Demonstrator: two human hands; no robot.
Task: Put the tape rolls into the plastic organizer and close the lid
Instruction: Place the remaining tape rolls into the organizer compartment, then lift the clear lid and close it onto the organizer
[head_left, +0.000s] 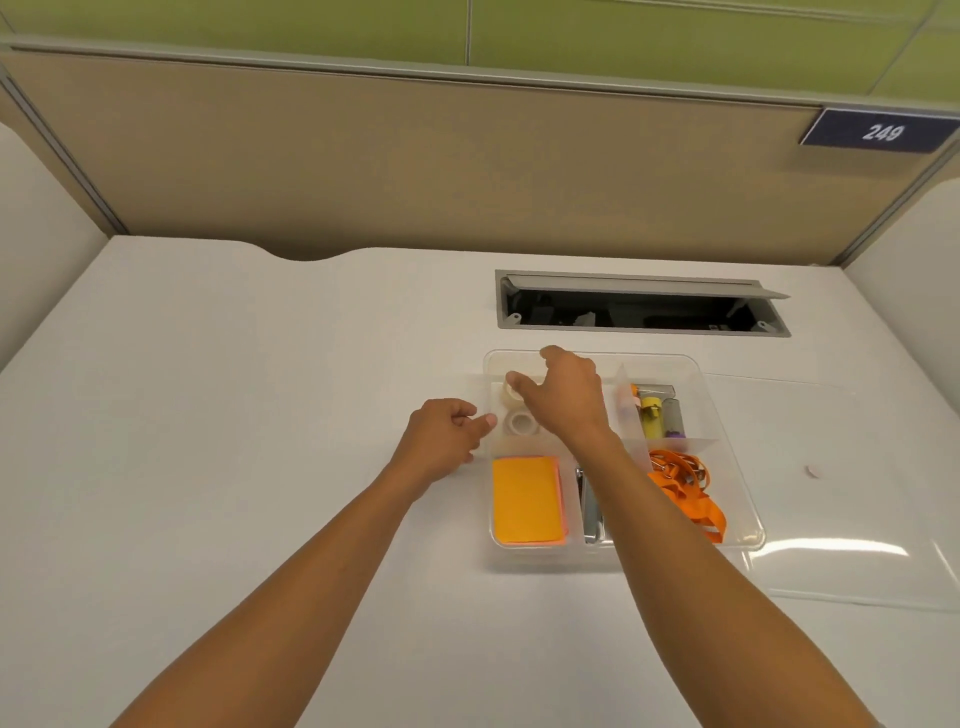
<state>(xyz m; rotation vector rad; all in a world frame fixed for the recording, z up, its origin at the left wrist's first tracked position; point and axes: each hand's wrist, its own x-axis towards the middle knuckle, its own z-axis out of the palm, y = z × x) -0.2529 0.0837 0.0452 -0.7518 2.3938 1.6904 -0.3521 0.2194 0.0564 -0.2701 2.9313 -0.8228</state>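
Observation:
A clear plastic organizer (727, 415) sits on the white desk, its top uncovered. In its back-left compartment lie two clear tape rolls: one (521, 423) lies flat near the front, the other (511, 393) sits behind it. My right hand (563, 397) reaches over that compartment, its thumb and fingers around the rear roll. My left hand (447, 439) rests just outside the organizer's left wall, fingers loosely curled with nothing in them. The clear lid (852, 545) lies flat on the desk to the right of the organizer.
Orange sticky notes (527, 501), a stapler (589, 512), orange clips and strap (685, 486) and markers (652, 413) fill the other compartments. An open cable hatch (641, 306) lies behind the organizer. Partition walls enclose the desk. A small white scrap (812, 471) lies at the right.

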